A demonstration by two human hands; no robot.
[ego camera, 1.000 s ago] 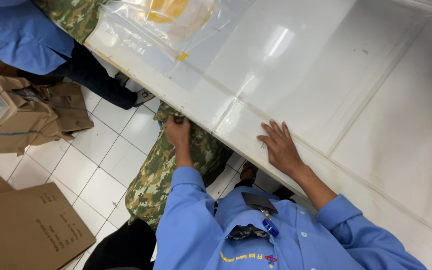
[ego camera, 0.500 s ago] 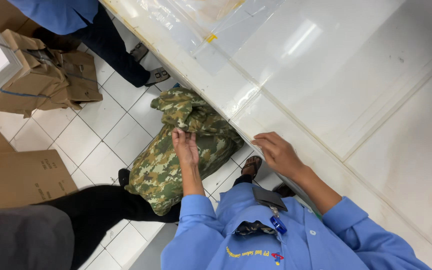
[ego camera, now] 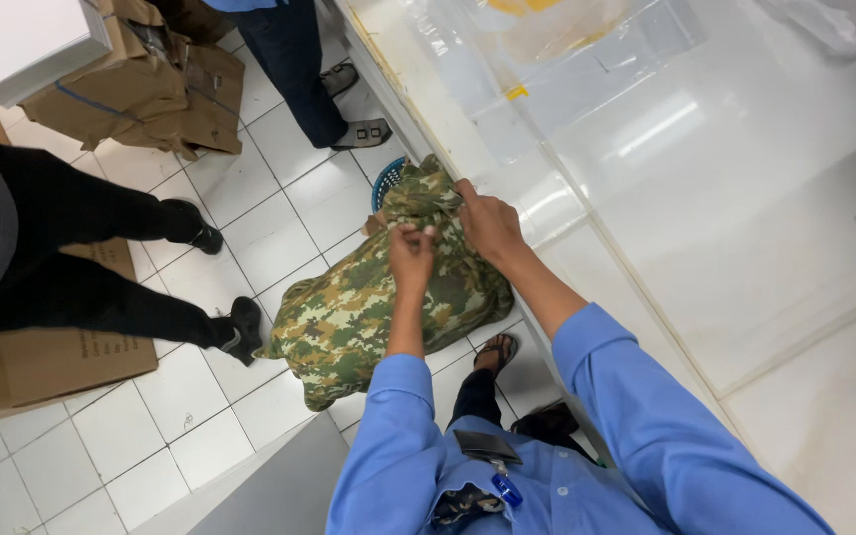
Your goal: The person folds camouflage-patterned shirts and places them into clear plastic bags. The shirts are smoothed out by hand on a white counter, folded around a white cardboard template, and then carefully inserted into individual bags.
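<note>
A bulky camouflage cloth bundle [ego camera: 359,307] sits on the white tiled floor beside the white table [ego camera: 745,198]. My left hand [ego camera: 411,253] pinches the cloth near the bundle's top. My right hand [ego camera: 487,223] grips the same gathered top, close to the table's edge. Both arms are in blue sleeves. The lower part of the bundle rests on the tiles by my sandalled foot [ego camera: 495,350].
A blue basket [ego camera: 384,181] peeks out behind the bundle. One person in black trousers [ego camera: 101,267] stands at the left, another in dark trousers [ego camera: 299,69] at the top. Cardboard boxes [ego camera: 141,79] lie at the upper left, and clear plastic sheets [ego camera: 567,59] cover the table.
The view has swung down toward the floor. My right hand left the table edge and joined my left hand on the top of the camouflage bundle.
</note>
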